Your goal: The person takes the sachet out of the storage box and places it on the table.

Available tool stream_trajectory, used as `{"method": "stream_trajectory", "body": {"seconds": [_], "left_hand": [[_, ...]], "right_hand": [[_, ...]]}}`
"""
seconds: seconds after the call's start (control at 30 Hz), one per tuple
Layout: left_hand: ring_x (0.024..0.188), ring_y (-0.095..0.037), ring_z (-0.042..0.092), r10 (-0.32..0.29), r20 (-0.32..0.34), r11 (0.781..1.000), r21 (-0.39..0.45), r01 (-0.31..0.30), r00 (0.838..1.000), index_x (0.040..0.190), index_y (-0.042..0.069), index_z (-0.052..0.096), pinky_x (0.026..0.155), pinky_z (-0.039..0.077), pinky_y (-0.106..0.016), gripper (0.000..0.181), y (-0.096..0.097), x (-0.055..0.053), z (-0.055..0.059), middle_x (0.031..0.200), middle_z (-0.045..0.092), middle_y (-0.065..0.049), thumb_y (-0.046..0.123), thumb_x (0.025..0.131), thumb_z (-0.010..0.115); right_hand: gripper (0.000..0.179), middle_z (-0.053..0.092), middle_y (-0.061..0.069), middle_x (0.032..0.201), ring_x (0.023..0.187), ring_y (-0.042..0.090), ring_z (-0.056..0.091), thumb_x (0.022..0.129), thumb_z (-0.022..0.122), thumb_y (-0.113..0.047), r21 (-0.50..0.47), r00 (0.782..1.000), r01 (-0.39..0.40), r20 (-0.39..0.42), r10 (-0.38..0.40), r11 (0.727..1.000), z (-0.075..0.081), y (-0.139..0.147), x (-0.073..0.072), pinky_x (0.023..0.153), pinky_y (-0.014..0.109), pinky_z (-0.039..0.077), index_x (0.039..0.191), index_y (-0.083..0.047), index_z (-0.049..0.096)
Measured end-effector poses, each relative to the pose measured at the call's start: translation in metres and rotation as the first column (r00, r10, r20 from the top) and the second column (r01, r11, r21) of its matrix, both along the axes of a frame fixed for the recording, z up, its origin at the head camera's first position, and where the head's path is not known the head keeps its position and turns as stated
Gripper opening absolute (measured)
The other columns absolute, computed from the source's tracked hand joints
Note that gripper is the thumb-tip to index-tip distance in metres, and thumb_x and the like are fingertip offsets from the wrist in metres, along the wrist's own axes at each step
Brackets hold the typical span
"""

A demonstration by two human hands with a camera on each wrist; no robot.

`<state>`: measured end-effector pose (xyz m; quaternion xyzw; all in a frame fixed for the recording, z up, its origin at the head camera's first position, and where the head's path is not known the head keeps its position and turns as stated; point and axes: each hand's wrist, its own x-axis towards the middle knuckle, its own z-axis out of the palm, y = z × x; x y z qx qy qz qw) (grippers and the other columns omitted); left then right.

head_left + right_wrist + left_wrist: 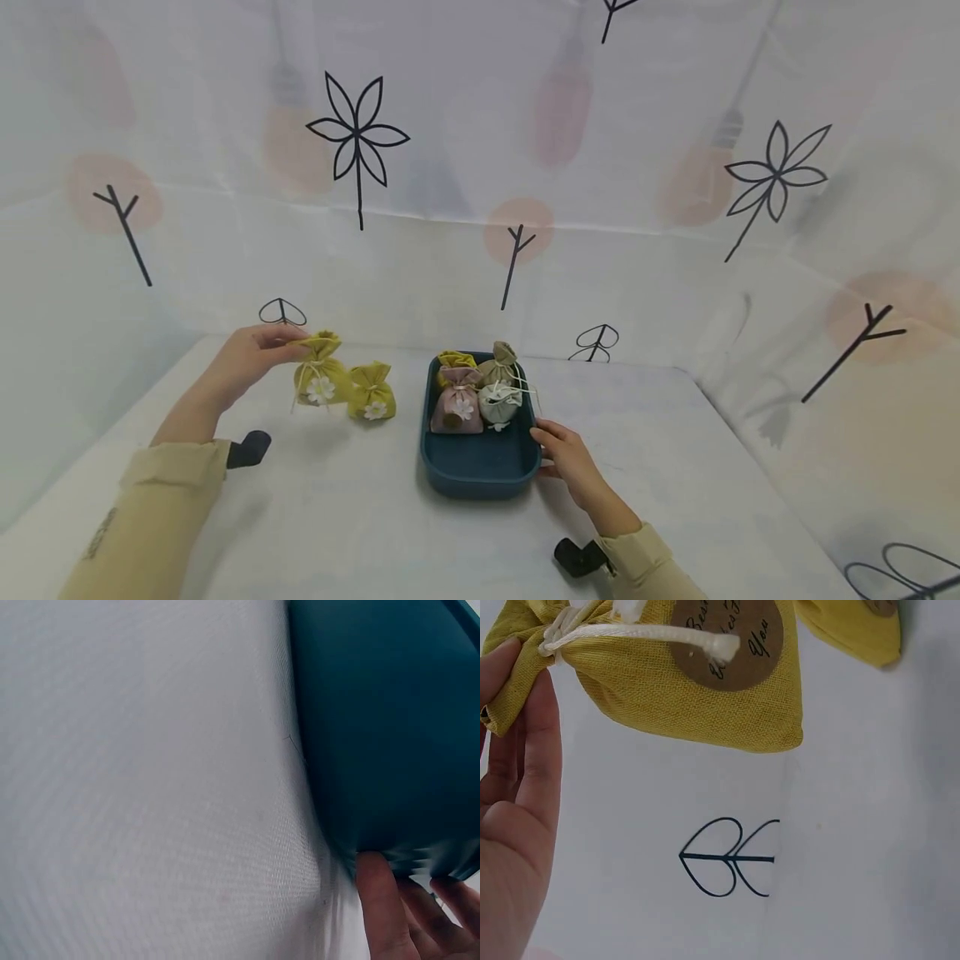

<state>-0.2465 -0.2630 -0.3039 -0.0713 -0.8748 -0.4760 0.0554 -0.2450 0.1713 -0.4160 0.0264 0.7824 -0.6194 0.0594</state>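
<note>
There are six drawstring pouches [332, 377], one blue tray [480, 486] and two hands [247, 357].

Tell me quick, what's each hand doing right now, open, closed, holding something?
Left hand: closed, pinching a yellow pouch by its gathered top.
Right hand: open, fingers touching the side of the blue tray.

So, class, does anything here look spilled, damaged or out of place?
Nothing stands out: no spill or tear shows. The teal tray sits upright, pouches bunched at its far end; the left hand holds a yellow drawstring pouch by its gathered top, and the right hand touches the tray's side.
</note>
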Motion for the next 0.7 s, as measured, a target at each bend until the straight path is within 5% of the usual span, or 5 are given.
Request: {"method": "stream_trajectory", "body": {"seconds": [0.33,0.7], "left_hand": [[0.120,-0.042,0.041,0.079,0.066,0.996,-0.049,-0.076,0.995,0.120,0.001,0.056,0.094,0.027,-0.066,0.045,-0.018,-0.020,-0.028,0.125,0.052,-0.023,0.032,0.088,0.064],[0.113,-0.040,0.048,0.112,0.041,0.991,-0.084,-0.108,0.993,0.116,0.000,0.060,0.091,0.035,-0.060,0.035,-0.012,-0.036,-0.057,0.124,0.053,-0.022,0.022,0.089,0.063]], "right_hand": [[0.046,0.047,0.027,0.131,0.101,0.033,0.059,0.095,0.050,-0.019,-0.005,1.000,-0.005,-0.005,0.005,1.000,0.000,0.001,0.000,0.073,0.041,0.053,0.133,0.006,0.044],[0.044,0.047,0.027,0.131,0.100,0.031,0.059,0.096,0.050,-0.018,-0.003,1.000,-0.001,0.001,0.001,1.000,0.000,0.000,0.001,0.073,0.041,0.053,0.133,0.006,0.045]]}}
